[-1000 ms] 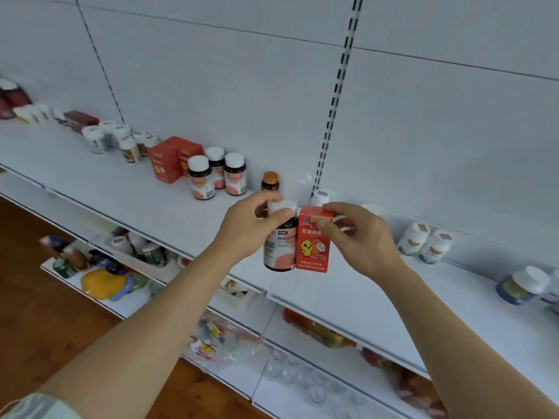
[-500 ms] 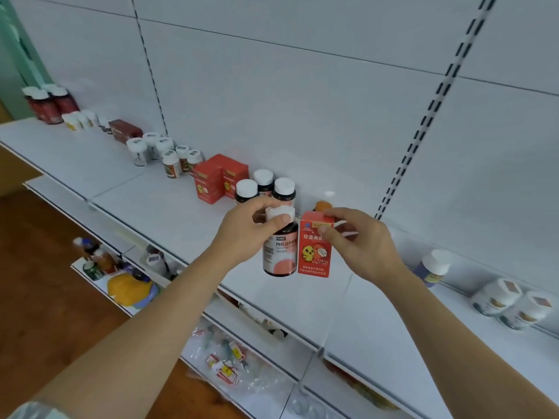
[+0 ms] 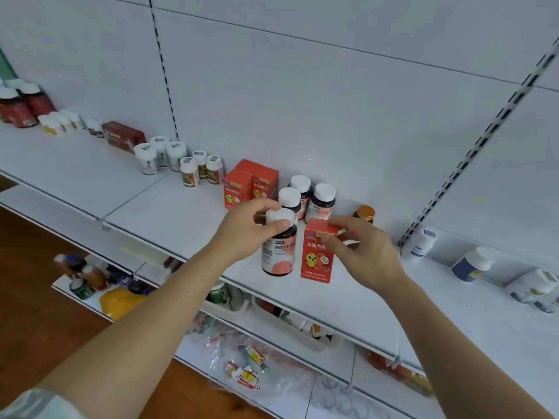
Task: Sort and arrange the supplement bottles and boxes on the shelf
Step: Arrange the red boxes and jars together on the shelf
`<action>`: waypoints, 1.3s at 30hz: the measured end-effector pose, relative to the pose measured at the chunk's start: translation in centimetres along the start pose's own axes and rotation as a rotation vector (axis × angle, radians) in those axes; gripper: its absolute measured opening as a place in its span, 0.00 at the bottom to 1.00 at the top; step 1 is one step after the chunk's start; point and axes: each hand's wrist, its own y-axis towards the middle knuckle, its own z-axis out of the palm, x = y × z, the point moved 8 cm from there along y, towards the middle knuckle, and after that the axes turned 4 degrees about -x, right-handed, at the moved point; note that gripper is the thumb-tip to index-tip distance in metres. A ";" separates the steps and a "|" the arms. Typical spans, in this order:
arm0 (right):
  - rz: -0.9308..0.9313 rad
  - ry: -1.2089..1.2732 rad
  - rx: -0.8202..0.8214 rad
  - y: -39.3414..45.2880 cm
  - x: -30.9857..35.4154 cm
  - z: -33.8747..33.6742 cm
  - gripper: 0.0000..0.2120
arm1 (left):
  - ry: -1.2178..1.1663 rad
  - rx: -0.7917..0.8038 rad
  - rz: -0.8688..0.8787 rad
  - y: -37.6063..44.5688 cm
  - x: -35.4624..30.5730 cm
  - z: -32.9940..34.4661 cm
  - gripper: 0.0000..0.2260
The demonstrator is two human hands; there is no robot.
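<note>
A wooden floor [image 3: 36, 297] lay at seven o'clock, beneath a lower shelf [image 3: 272, 352] cluttered with plastic-wrapped packets and jars. Above it ran the white shelf [image 3: 169, 219], backed by white panels [image 3: 302, 101] with slotted uprights.

Both bare forearms reached up from the bottom edge toward centre. The left hand [image 3: 242, 231] curled its fingers and thumb round the white cap of a dark supplement bottle [image 3: 278, 252] with a pink label, held upright above the shelf front. Just beside it, at three o'clock of the bottle, the right hand [image 3: 366, 252] pinched the top of a red supplement box [image 3: 316, 258] bearing a yellow chick, thumb on the front face.

Behind them stood three matching white-capped bottles [image 3: 320, 204], two red boxes [image 3: 251, 186] at ten o'clock of the hands, and an orange-capped bottle [image 3: 364, 213] at one o'clock. Farther along at ten o'clock stood white jars [image 3: 160, 158], a dark red box [image 3: 122, 137] and red bottles [image 3: 21, 107]. White tubs [image 3: 472, 264] lay at three o'clock.
</note>
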 end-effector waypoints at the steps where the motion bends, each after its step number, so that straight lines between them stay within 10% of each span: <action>1: 0.006 -0.014 -0.003 0.0 0.0 0.1 0.17 | 0.003 0.019 0.006 0.3 -0.1 0.0 0.16; 39: 0.265 -0.054 -0.097 2.1 -7.2 -0.6 0.17 | 0.504 0.202 0.556 12.0 -1.1 9.8 0.19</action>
